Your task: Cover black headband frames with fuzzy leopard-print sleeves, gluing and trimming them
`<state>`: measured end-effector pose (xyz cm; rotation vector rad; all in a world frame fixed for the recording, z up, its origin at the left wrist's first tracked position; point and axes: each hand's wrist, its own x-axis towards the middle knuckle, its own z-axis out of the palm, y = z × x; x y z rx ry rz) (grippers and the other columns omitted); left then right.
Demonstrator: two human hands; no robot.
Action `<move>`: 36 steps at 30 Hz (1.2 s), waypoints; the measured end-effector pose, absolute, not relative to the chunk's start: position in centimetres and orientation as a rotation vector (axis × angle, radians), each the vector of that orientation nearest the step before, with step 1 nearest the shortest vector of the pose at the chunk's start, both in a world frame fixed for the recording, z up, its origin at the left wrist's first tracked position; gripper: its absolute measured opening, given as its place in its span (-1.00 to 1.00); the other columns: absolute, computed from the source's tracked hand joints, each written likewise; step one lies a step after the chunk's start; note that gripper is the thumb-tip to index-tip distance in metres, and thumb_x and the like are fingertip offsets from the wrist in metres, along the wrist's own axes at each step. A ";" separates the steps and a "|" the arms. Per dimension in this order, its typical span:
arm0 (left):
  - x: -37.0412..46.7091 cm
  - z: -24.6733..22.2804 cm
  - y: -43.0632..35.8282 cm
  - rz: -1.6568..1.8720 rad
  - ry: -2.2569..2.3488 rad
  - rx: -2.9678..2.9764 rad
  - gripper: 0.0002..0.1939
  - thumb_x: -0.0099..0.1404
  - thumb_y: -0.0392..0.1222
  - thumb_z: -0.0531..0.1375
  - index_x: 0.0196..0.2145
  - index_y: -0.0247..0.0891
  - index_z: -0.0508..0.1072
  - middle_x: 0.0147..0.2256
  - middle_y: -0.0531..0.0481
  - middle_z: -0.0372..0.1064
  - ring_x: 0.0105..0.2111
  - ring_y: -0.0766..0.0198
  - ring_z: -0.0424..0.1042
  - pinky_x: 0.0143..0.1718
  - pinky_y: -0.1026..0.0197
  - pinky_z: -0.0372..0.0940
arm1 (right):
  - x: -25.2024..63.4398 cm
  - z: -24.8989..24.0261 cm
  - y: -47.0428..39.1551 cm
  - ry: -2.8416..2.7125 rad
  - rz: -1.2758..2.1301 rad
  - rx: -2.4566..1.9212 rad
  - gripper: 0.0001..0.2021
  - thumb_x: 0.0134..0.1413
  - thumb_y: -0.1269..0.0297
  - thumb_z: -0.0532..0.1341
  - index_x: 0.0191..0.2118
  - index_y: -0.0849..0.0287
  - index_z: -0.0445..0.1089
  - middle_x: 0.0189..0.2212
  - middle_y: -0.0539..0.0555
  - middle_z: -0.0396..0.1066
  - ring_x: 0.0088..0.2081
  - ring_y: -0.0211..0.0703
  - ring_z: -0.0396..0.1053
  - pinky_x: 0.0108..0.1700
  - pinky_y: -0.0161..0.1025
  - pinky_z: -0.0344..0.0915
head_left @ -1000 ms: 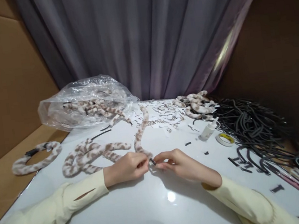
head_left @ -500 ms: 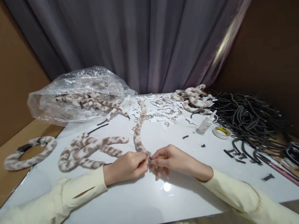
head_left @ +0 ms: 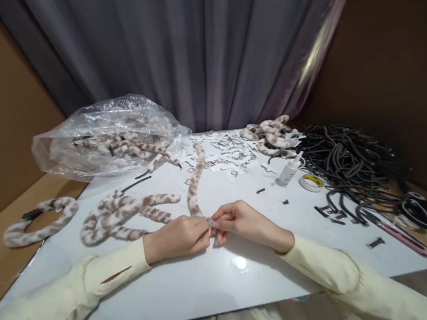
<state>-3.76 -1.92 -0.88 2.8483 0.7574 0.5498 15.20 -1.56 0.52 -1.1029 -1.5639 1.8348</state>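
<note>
A brown-and-white furry strip runs from the back of the white table toward me, its near end at my fingertips. My left hand is closed on that end. My right hand meets it from the right, thumb and forefinger pinched at the same end; whatever small piece sits between them is too hidden to name. To the left lies a tangle of similar furry strips, and beyond it a closed furry ring with a black section.
Behind are a clear plastic bag of furry strips and scattered small metal parts. On the right are a white bottle, a tape roll, black cords, scissors and another furry pile.
The view has shifted slightly. My right hand's fingers have drawn in closer to my left hand at the strip's end, and its lower fingers are more gathered.
</note>
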 end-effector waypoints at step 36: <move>-4.0 -0.4 -2.5 0.437 0.721 2.835 -0.79 0.29 -0.32 -0.10 -0.41 -0.29 0.29 -0.63 0.09 0.25 -0.70 0.38 0.17 -0.66 0.30 -0.03 | 15.1 -0.5 -1.3 -1.326 2.080 -1.005 -0.67 -0.34 0.22 0.39 -0.45 0.35 0.34 -0.66 0.09 0.44 -0.61 -0.23 0.40 -0.47 -0.28 0.33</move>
